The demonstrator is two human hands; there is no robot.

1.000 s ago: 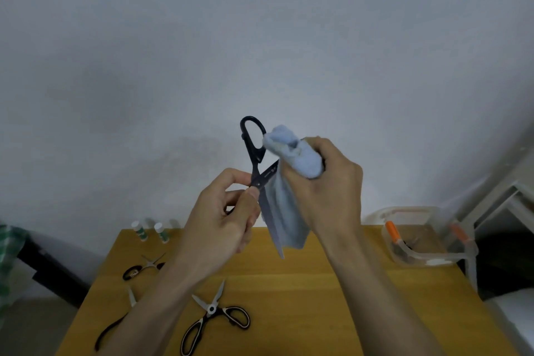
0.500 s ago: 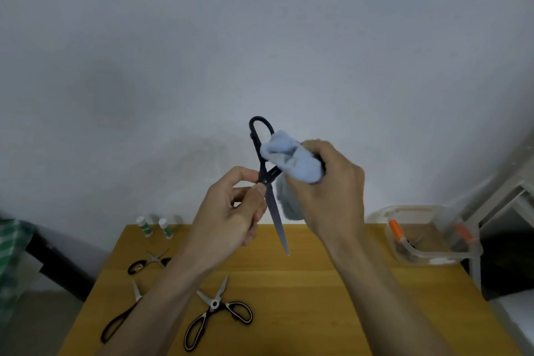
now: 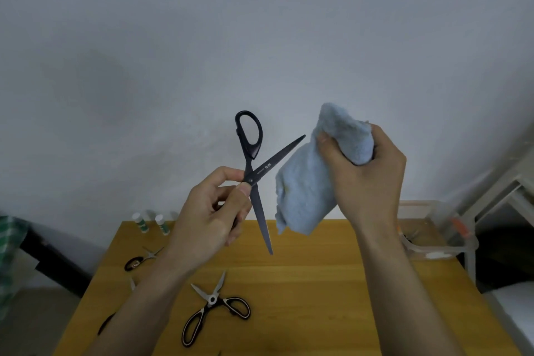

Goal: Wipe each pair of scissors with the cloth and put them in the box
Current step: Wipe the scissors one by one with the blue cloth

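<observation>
Left hand pinches the black scissors at the pivot, thumb and fingers curled on them, held up in the air above the surface. Blades spread wide: one points down toward the surface, the other points up and right toward the cloth. One handle loop stands up above the pivot; the other is hidden behind the hand. Right hand grips the light blue cloth, bunched in the fist at the top, the rest hanging down just right of the scissors. Cloth near the upper blade tip, apparently not touching it. Hands apart, scissors between them. Clear plastic box sits at the far right corner of the surface, right of the right wrist, contents blurred. Black-and-white handled scissors lie open on the surface below the left hand. Small scissors left of the left forearm, another pair partly hidden by that forearm. Two small white bottles at the far left corner of the surface.
</observation>
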